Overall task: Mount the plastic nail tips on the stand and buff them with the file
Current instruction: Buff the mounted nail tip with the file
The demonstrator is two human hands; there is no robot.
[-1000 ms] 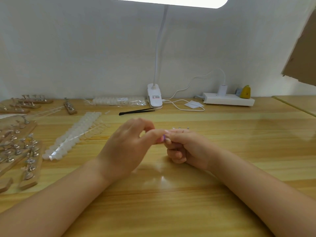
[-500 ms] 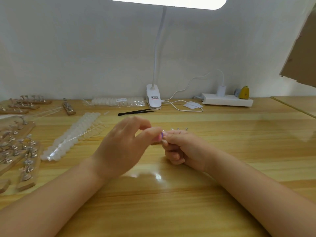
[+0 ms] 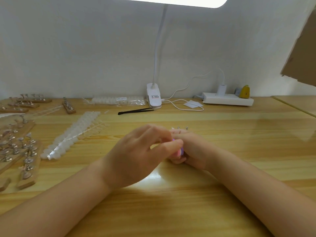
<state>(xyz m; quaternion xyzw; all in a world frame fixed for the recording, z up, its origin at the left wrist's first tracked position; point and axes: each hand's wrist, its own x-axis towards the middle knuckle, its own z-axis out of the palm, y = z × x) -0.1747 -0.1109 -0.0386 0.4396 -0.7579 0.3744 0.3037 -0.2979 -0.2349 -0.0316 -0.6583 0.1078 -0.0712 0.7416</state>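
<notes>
Both bare forearms reach in over the wooden table (image 3: 239, 142). The left hand (image 3: 136, 156) and right hand (image 3: 195, 151) meet at the middle, fingers curled together around a small pink and purple file (image 3: 180, 152). Just behind the right hand, metal prongs of a stand (image 3: 182, 128) poke up. Farther left lie strips of nail tips (image 3: 73, 134); black tweezers (image 3: 136, 111) lie near the lamp clip (image 3: 153, 97).
</notes>
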